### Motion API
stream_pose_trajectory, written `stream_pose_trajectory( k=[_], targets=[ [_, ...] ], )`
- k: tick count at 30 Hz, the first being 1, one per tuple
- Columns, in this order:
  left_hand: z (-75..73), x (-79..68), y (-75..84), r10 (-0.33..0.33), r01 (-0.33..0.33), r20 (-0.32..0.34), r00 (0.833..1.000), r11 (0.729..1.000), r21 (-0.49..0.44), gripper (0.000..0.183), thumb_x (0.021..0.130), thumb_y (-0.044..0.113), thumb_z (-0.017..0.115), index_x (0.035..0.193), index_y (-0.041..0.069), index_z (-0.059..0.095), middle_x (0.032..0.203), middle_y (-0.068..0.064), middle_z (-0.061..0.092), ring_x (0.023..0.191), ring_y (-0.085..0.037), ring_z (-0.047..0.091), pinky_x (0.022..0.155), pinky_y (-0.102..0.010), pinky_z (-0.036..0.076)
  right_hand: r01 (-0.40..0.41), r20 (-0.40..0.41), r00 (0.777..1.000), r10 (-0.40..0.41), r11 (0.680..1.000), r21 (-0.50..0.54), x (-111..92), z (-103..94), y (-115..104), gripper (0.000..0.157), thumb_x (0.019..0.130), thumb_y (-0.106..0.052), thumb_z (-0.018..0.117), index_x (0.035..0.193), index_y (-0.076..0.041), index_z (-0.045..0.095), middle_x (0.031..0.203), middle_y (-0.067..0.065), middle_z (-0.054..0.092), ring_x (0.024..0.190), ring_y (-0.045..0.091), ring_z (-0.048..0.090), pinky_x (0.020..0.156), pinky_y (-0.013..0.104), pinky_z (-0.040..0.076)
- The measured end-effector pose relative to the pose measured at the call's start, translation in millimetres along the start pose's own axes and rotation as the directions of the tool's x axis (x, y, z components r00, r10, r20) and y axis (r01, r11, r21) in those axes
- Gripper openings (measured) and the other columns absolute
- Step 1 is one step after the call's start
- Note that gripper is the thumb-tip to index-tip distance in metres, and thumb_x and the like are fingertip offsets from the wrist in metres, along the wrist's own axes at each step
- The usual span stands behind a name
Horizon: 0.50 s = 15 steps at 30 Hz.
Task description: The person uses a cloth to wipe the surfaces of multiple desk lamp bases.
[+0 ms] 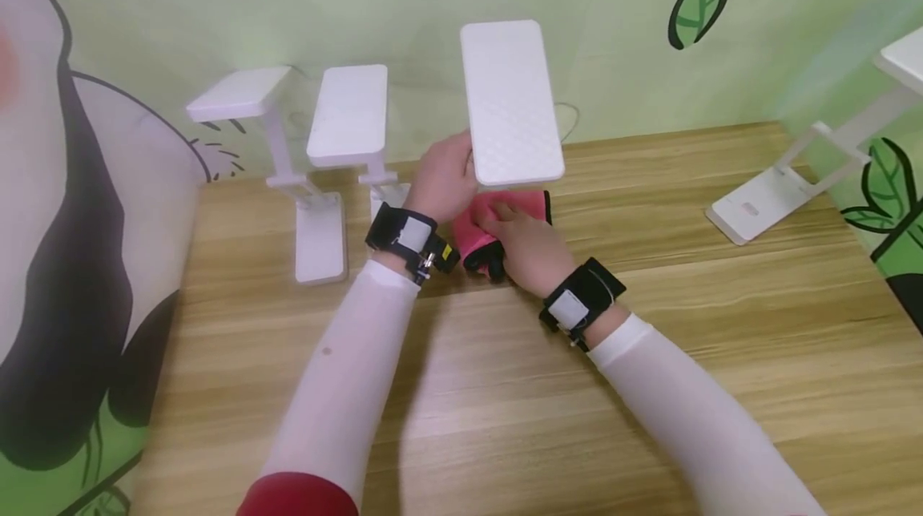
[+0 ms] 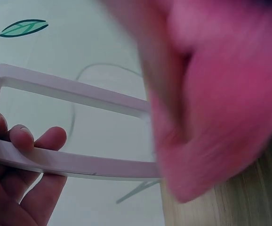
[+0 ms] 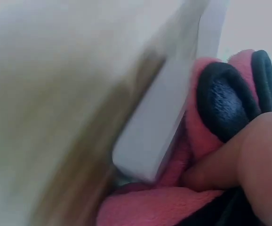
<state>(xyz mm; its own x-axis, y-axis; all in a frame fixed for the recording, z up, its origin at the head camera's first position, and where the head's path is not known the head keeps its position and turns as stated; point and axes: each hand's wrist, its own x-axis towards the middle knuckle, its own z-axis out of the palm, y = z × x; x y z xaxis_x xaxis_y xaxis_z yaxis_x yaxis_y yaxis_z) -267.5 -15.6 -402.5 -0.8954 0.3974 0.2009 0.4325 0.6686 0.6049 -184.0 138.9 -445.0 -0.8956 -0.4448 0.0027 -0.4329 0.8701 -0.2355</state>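
A white desk lamp (image 1: 513, 103) stands near the wall, its flat head raised. My left hand (image 1: 443, 175) grips the lamp's open frame-like arm (image 2: 93, 172), fingers curled round one bar in the left wrist view. Below the lamp head, my right hand (image 1: 537, 255) holds a pink plush cloth (image 1: 472, 231) with black edging. Up close in the right wrist view, the cloth (image 3: 155, 205) bunches against the lamp's white base (image 3: 150, 122), with fingers pushed into its folds. The lamp head hides part of the left hand's fingers in the head view.
Two similar white lamps (image 1: 320, 239) stand to the left, the nearer one close beside my left hand. Another lamp (image 1: 764, 199) stands at the right end of the wooden table (image 1: 490, 404). A painted wall (image 1: 620, 35) borders the back, and a thin cable (image 1: 574, 119) hangs behind the held lamp.
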Motion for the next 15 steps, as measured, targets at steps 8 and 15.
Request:
stream_pose_trajectory(
  k=[8,15],
  targets=[
    [2.5,0.1,2.2,-0.007,0.007,0.012,1.000,1.000,0.007,0.023,0.104,0.016,0.047,0.119,0.012,0.064,0.119,-0.007,0.068,0.114,-0.021,0.059,0.097,-0.037,0.048,-0.012,-0.026,1.000,0.012,1.000,0.025,17,0.8,11,0.063,0.090,0.000,0.057,0.148,-0.024,0.046,0.142,0.013,0.051,0.117,0.031,0.054,0.086,0.048,0.053],
    [0.9,-1.6,1.7,-0.006,0.006,0.000,1.000,1.000,-0.009,0.026,0.105,0.014,0.047,0.124,0.010,0.063,0.119,-0.009,0.068,0.113,-0.022,0.059,0.097,-0.038,0.048,-0.044,-0.009,0.999,0.044,0.999,0.018,-27,1.1,-6,0.051,0.096,-0.005,0.054,0.144,-0.021,0.051,0.147,0.015,0.047,0.132,0.031,0.043,0.089,0.050,0.053]
  ],
)
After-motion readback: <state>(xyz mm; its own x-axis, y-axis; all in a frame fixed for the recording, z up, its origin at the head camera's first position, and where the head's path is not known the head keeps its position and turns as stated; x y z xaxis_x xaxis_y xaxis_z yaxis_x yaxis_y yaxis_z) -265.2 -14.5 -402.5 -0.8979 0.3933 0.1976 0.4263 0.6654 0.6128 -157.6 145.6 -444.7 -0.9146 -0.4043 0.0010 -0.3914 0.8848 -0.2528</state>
